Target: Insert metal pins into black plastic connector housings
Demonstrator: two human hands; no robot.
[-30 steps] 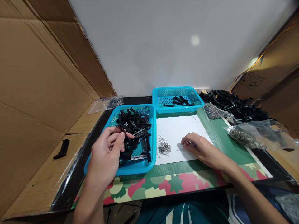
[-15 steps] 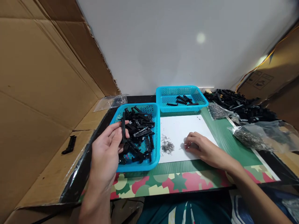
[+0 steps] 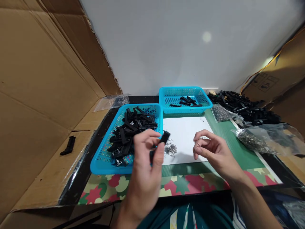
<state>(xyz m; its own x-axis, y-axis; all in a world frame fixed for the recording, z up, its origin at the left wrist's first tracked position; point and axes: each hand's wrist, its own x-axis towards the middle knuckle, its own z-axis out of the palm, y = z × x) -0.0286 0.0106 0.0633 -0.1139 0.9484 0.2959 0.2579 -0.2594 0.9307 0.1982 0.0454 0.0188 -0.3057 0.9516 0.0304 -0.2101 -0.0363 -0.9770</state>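
Note:
My left hand (image 3: 149,159) is closed around a black plastic part (image 3: 165,137), a slim bar held up in front of the left basket's right edge. Its lower part is hidden by my fingers. Over the white sheet (image 3: 183,127), my right hand (image 3: 209,148) is raised, thumb and fingertips pinched on a thin metal wire piece (image 3: 198,145), barely visible. Between the hands, a small pile of wire pieces (image 3: 171,148) lies on the sheet. A blue basket (image 3: 95,165) on the left is heaped with similar black parts (image 3: 128,127).
A second blue basket (image 3: 186,110) at the back holds several black parts. To the right are a large heap of black parts (image 3: 247,106) and clear bags of metal pieces (image 3: 252,140). One loose black part (image 3: 68,145) lies on cardboard at left. A white wall stands behind.
My left hand has moved right, out of the basket area, carrying the black part toward the sheet. My right hand has lifted off the sheet and turned, its fingers still pinched.

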